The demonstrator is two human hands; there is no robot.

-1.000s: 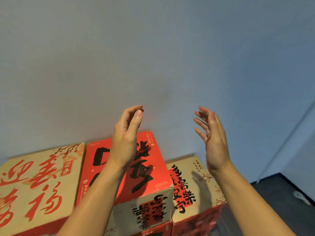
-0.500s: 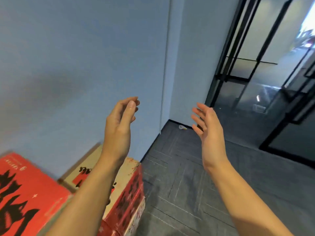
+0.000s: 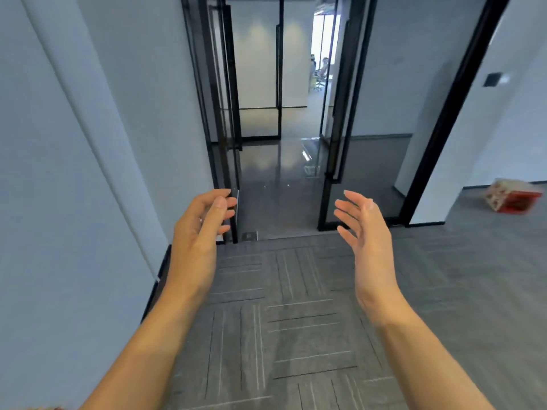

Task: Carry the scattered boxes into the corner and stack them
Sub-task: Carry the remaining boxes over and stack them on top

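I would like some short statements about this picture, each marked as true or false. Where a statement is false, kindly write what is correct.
1. The left hand and the right hand hold nothing. True.
2. A red and beige box lies on the floor at the far right. True.
3. The box lies between the two hands. False: it is far beyond the right hand, close to the wall.
4. The right hand is clenched into a fist. False: it is open and relaxed.
5. The floor near the person is grey carpet tile. True.
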